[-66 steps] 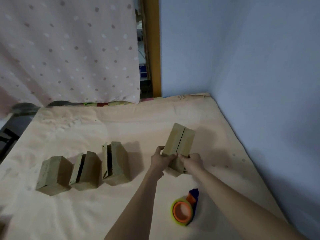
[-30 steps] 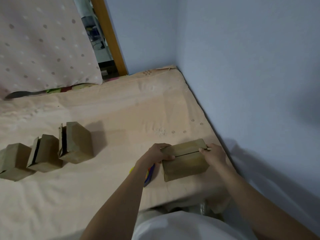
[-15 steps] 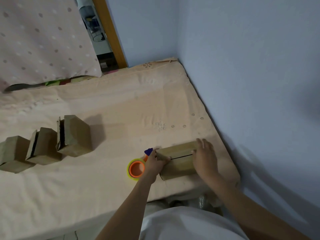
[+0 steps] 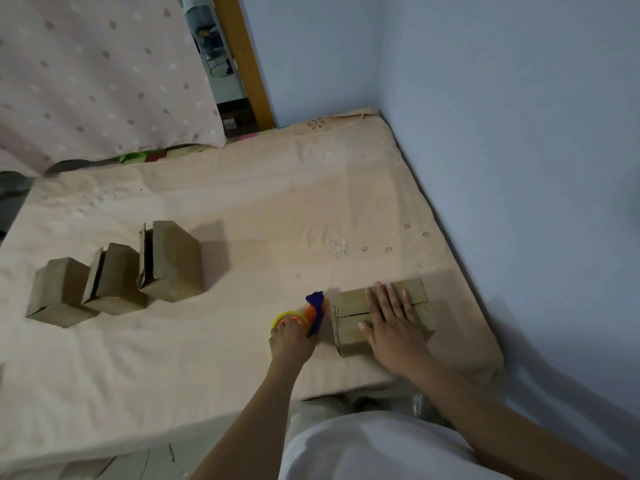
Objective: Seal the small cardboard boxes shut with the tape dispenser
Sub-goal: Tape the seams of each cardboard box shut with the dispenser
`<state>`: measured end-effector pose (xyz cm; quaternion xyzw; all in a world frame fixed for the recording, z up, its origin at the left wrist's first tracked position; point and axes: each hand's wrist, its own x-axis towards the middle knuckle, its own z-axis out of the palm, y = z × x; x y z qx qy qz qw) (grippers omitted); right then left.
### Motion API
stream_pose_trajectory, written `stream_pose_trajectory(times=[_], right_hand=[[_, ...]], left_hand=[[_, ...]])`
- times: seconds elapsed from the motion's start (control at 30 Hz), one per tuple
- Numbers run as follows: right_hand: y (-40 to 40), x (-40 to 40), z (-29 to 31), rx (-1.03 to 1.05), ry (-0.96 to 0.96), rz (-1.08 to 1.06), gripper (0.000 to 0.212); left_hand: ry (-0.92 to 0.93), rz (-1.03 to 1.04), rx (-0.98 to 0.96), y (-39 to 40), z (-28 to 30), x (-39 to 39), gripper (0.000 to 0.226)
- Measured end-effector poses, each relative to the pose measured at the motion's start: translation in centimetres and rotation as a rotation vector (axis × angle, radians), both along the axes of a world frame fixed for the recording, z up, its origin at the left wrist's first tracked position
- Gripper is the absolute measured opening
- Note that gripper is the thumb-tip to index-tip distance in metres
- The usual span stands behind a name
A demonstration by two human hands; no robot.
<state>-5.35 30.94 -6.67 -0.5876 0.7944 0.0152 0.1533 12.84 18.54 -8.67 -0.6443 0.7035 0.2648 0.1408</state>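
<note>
A small cardboard box (image 4: pixel 349 327) lies near the mattress's front right corner, its flap seam facing up. My right hand (image 4: pixel 391 318) presses flat on top of it with straight fingers. Just left of the box sits the tape dispenser (image 4: pixel 313 310), orange and blue with a yellow-green roll. My left hand (image 4: pixel 290 337) covers the roll and grips it. Three more small boxes stand in a row at the left: a closed one (image 4: pixel 57 292), a middle one (image 4: pixel 112 280) and a taller one (image 4: pixel 173 259), the last two with flaps ajar.
The peach sheet covers the mattress (image 4: pixel 242 209), whose front edge runs just in front of my hands. A blue wall (image 4: pixel 519 168) borders the right side. A dotted curtain (image 4: pixel 97 74) and a wooden door frame (image 4: pixel 242 60) stand at the back.
The box came down from upright in both hands to lying flat. My left hand left the box and took hold of the tape dispenser; my right hand spread flat on the box top.
</note>
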Motion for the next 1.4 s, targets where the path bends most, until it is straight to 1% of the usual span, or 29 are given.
stream_pose_trajectory(times=[0.03, 0.07, 0.17, 0.23, 0.33, 0.4, 0.43, 0.47, 0.53, 0.57, 0.63, 0.73, 0.8, 0.83, 0.93, 1.1, 1.13, 1.23, 1.3, 1.33, 1.4], right_hand=[[0.1, 0.0, -0.1, -0.007, 0.001, -0.004, 0.079], [0.2, 0.1, -0.2, -0.016, -0.004, -0.01, 0.079], [0.0, -0.1, 0.1, -0.003, -0.02, -0.017, 0.081], [-0.1, 0.0, 0.4, 0.001, -0.021, -0.016, 0.083], [-0.1, 0.0, 0.5, -0.008, -0.04, -0.022, 0.084], [-0.2, 0.0, 0.5, -0.003, -0.051, -0.021, 0.085], [-0.2, -0.1, 0.5, 0.005, -0.056, -0.02, 0.085], [-0.4, -0.2, 0.6, 0.011, -0.063, -0.02, 0.084], [-0.6, -0.3, 0.8, 0.018, -0.08, -0.029, 0.077], [-0.7, -0.4, 1.0, 0.025, -0.089, -0.035, 0.074], [-1.0, -0.5, 1.3, 0.039, -0.107, -0.041, 0.072], [-1.3, -0.8, 1.6, 0.044, -0.175, -0.069, 0.07], [-1.5, -0.9, 1.9, 0.015, -0.28, -0.125, 0.066], [-1.4, -0.9, 2.3, -0.023, -0.367, -0.181, 0.063], [-1.2, -1.8, 3.5, -0.136, -0.695, -0.44, 0.054], [-1.5, -3.6, 4.5, -0.264, -1.034, -0.684, 0.039], [-1.5, -3.9, 4.8, -0.285, -1.081, -0.723, 0.037], [-1.2, -4.9, 6.1, -0.36, -1.082, -0.78, 0.027], [-0.9, -6.0, 7.0, -0.382, -1.118, -0.842, 0.022], [-0.7, -6.5, 7.3, -0.342, -1.158, -0.873, 0.02], [-0.4, -7.2, 8.0, -0.183, -1.299, -0.918, 0.017]], left_hand=[[-0.014, -0.035, 0.009, 0.2, -0.4, 0.1, 0.065], [-0.012, -0.058, 0.005, 0.4, -0.6, 0.2, 0.061], [0.014, -0.11, -0.064, 0.5, -1.5, 0.0, 0.042], [0.074, -0.093, -0.073, 0.5, -1.8, 0.1, 0.033], [0.143, -0.076, -0.065, 0.0, -1.1, 0.3, 0.004], [0.189, -0.022, -0.067, -1.0, 0.1, 0.6, 0.004], [0.21, 0.04, -0.054, -1.7, 0.8, 0.8, 0.006], [0.252, 0.128, -0.035, -2.4, 1.7, 1.1, 0.014], [0.43, 0.291, 0.027, -3.6, 3.7, 1.7, 0.027], [0.528, 0.335, 0.057, -3.9, 4.8, 1.8, 0.029], [0.672, 0.332, 0.116, -4.2, 7.3, 1.6, 0.03], [0.763, 0.23, 0.206, -3.8, 10.6, 0.2, 0.025], [0.804, 0.175, 0.26, -3.4, 11.8, -0.9, 0.018], [0.815, 0.149, 0.278, -3.2, 12.2, -1.5, 0.016], [0.807, 0.048, 0.307, -2.7, 12.6, -3.1, 0.013], [0.695, -0.079, 0.305, -1.7, 12.3, -5.0, 0.016], [0.669, -0.098, 0.289, -1.6, 12.1, -5.3, 0.018], [0.571, -0.168, 0.238, -1.8, 11.8, -6.0, 0.025], [0.504, -0.233, 0.213, -1.9, 11.5, -6.5, 0.028], [0.487, -0.255, 0.207, -1.8, 11.3, -6.7, 0.028], [0.464, -0.283, 0.19, -1.7, 11.1, -7.0, 0.028]])
